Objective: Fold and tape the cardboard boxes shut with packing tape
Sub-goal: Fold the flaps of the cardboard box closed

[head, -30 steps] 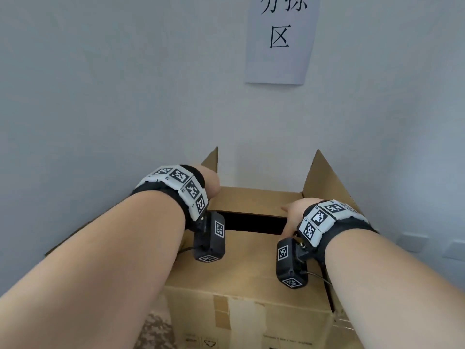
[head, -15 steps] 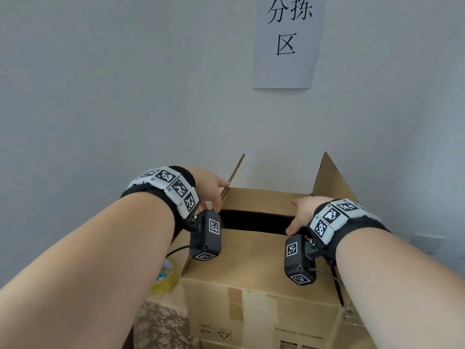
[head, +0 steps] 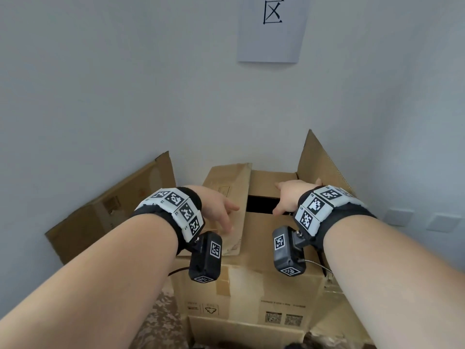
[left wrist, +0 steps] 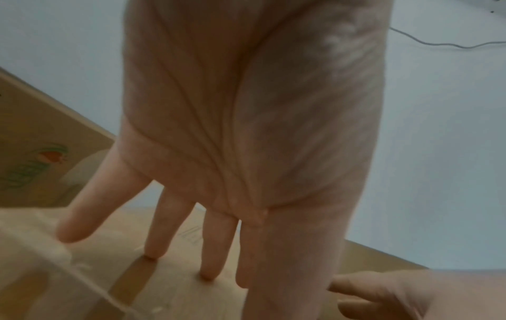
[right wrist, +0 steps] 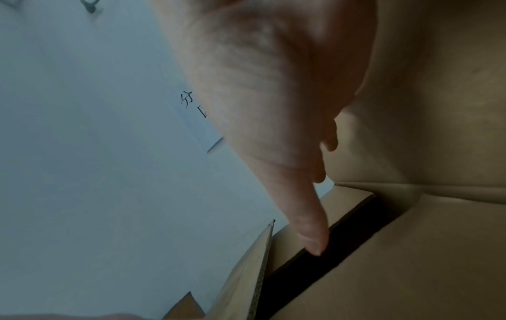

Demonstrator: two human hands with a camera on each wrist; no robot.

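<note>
Right now your left hand (head: 218,210) lies flat on the left top flap (head: 230,197) of the cardboard box (head: 254,290), fingers straight and spread, fingertips (left wrist: 154,251) touching the cardboard in the left wrist view. It grips nothing; it only presses. That flap is folded down over the box top, tilted a little rather than fully level.

Your right hand (head: 292,197) sits just across the dark gap (head: 261,206) in the box top from your left hand. Its thumb (right wrist: 312,233) points down at the edge of that gap, and the other fingers rest against the right flap (head: 319,167), which stands upright just beyond the hand. They look loosely bent against the cardboard, though the right wrist view hides most of them, so whether they truly clasp the flap is hard to tell.

Under both hands, the near flap (head: 261,238) and far flap (head: 271,182) are already folded down, with the gap between them. Beside your left forearm, a second cardboard box (head: 108,210) lies against the wall. Above your right hand, well up the wall, hangs a paper sign (head: 271,34) with a black character on it.
</note>
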